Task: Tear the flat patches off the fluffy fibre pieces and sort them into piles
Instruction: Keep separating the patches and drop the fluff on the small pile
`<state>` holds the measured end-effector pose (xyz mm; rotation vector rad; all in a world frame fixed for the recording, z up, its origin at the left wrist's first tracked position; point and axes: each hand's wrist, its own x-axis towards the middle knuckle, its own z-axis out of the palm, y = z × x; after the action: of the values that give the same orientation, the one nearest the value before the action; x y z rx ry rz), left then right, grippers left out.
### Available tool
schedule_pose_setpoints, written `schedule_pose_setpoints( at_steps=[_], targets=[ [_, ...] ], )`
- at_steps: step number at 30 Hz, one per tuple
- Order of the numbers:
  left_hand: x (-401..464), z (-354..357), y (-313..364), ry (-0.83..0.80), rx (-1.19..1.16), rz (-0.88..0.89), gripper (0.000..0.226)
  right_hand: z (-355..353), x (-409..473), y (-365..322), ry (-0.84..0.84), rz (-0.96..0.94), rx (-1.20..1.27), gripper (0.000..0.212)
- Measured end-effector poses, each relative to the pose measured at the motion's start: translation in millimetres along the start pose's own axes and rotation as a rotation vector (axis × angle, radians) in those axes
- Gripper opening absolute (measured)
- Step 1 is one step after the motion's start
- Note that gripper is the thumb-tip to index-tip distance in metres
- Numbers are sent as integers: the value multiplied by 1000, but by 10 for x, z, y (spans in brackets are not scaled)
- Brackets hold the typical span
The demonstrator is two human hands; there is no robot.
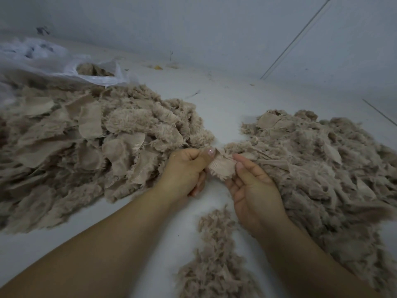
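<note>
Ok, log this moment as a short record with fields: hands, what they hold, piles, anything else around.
left hand: pinches the held piece
right hand: pinches the same piece
held piece: flat ribbed side up, fluffy edge
left pile: large
right pile: large
near pile: small, fluffy scraps
plastic bag: far left
surface: white

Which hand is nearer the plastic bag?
Left. The left hand is at the edge of the big pile below the plastic bag; the right hand sits farther right, holding the same patch.
</note>
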<state>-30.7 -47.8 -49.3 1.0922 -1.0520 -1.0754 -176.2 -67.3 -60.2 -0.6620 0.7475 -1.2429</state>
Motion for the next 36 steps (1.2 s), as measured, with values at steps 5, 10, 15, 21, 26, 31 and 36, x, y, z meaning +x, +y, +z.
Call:
schedule_pose_setpoints(
  at_steps=[5,10,15,21,26,31,36],
  targets=[
    [-34,18,46,-221,186,-54,43,59,-32,-61,-58,94,-25,38],
    [-13,25,66,-245,205,-73,46,54,-55,-48,-107,64,-106,47],
    [6,36,18,-60,58,-20,46,32,-43,-18,-61,32,-114,22],
    [2,-60,8,-196,-88,-59,43,32,-54,-20,3,2,-106,17],
    [-16,-191,30,-424,-148,-104,27,31,-23,-54,66,15,-75,18],
    [-9,-126,130,-549,230,-150,32,31,-37,-43,52,76,-28,18],
    [-26,9,76,-386,450,-113,41,16,-26,-36,30,68,30,24]
  ],
)
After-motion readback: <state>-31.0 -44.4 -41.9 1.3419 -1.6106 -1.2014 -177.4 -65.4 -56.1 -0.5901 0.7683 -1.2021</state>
